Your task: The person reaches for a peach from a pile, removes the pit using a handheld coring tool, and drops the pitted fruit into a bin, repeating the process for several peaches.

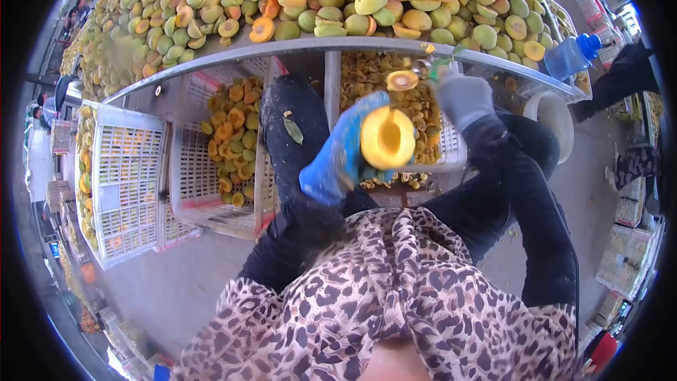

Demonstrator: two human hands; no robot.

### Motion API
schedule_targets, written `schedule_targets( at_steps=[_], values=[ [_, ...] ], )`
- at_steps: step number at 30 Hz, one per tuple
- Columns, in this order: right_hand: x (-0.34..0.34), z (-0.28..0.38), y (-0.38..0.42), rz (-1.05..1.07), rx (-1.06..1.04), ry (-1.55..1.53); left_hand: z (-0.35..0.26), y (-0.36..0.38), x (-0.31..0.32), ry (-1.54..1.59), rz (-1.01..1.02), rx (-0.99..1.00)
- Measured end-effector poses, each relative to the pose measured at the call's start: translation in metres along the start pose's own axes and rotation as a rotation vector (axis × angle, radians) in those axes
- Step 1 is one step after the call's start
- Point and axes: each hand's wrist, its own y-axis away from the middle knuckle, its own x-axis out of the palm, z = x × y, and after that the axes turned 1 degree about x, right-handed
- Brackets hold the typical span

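Observation:
My left hand, in a blue glove, grips a halved yellow fruit with its hollowed cut face up. To its upper right is my right hand in a grey glove, fingers closed round something small and blurred, with a bit of green and metal at its tip. Between the hands, near the table edge, a piece of fruit with a brown centre shows above a crate of small fruit scraps. A heap of halved green and orange fruit covers the table beyond its metal rim.
At the left, a white crate holds orange fruit halves, beside another white crate. A blue bottle lies on the table's right corner above a white bucket. Another person's dark sleeve shows at the right.

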Motion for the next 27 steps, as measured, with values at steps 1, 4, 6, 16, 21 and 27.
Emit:
schedule_targets(
  at_steps=[1, 4, 6, 16, 21, 27],
  values=[
    [0.029, -0.020, -0.001, 0.128, 0.046, -0.025, -0.004, 0.007, -0.003, 0.089, -0.091, -0.021],
    [0.000, -0.007, 0.013, -0.017, 0.094, -0.309, -0.023, 0.030, -0.046, -0.415, -0.401, 0.474],
    [-0.001, 0.007, 0.024, -0.014, 0.170, -0.388, -0.048, 0.032, -0.127, -1.246, -0.939, 0.468],
    [0.010, 0.054, 0.045, 0.049, 0.121, -0.828, -0.069, -0.194, -0.045, -1.566, -0.448, 0.693],
    [0.002, 0.048, 0.051, 0.096, 0.211, -0.837, -0.064, -0.216, -0.037, -1.416, -0.519, 0.607],
    [-0.057, 0.029, -0.008, -0.159, 0.212, -1.270, -0.073, -0.145, -0.037, 0.224, 0.050, 0.214]
  ],
)
